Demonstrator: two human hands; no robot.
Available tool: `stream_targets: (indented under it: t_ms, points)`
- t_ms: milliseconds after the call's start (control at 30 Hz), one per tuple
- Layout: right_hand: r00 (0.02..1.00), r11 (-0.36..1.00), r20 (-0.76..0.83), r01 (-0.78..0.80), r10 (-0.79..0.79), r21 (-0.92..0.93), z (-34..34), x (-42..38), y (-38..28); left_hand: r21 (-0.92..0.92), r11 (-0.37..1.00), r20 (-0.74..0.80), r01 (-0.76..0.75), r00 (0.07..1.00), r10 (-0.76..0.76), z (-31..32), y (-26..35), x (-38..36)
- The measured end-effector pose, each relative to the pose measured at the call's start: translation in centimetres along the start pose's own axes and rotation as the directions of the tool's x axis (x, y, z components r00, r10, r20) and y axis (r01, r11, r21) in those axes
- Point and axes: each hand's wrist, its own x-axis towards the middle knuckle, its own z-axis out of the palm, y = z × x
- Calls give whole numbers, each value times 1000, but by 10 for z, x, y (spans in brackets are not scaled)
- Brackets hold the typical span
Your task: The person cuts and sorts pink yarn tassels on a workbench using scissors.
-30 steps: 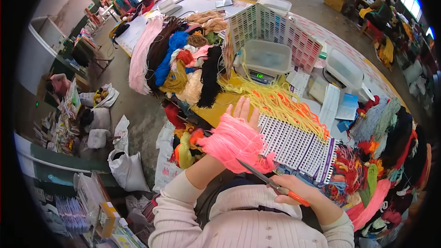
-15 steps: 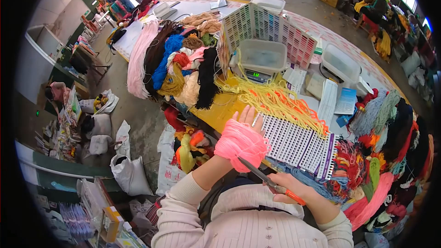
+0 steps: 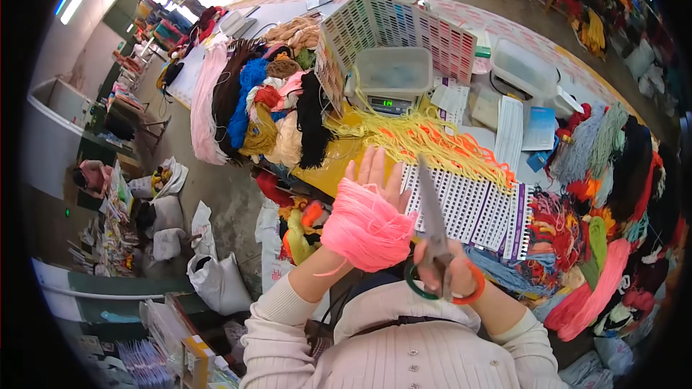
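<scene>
Pink yarn is wound thickly around my left hand, whose fingers stretch out beyond it; a loose end hangs near the wrist. My right hand holds scissors with one green and one orange handle, blades pointing up and away from me. The blades look nearly closed, just right of the pink yarn. Beyond my hands, yellow and orange yarn strands lie over a white chart with rows of dark marks. A clear container sits on a scale with a lit green display.
Colourful yarn skeins are heaped at the table's left, and more at the right. A perforated plastic basket stands behind the scale. Another clear container is at the back right. White sacks stand on the floor at left.
The scissors have moved away from the pink yarn and turned from pointing left to pointing up. A loose pink end now hangs by my left wrist. The view has shifted slightly.
</scene>
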Motion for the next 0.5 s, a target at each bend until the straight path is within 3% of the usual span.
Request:
stream_targets:
  t_ms: [133,167,200,267,333,367,400,467,500]
  points:
    - [931,934,-146,308,-335,-180,-26,32,-42,-62,998,93,-21,995,26,-52,0,11]
    - [917,911,-137,335,-374,-240,-32,46,-52,-239,970,128,42,992,-11,-74,-1,19]
    - [917,898,-112,341,-383,-278,-39,61,-59,-428,877,173,216,973,-155,-93,-3,32]
    - [960,920,-21,261,-279,-292,-47,90,-54,-750,479,250,456,866,-433,-132,-6,56]
    - [993,968,100,91,-69,-235,-47,107,-25,-926,-38,371,375,893,-256,-165,-62,66]
    - [985,979,162,-17,51,-201,-45,108,-4,-881,-301,426,366,890,-163,-182,-91,72]
    - [965,980,212,-118,151,-160,-42,104,19,-922,-137,380,362,775,-504,-192,-92,83]
    - [929,965,262,-253,262,-66,-37,84,54,-954,-194,297,228,651,-699,-197,-150,82]
    - [929,961,253,-276,270,-13,-36,75,62,-977,-158,213,143,684,-698,-191,-178,69]
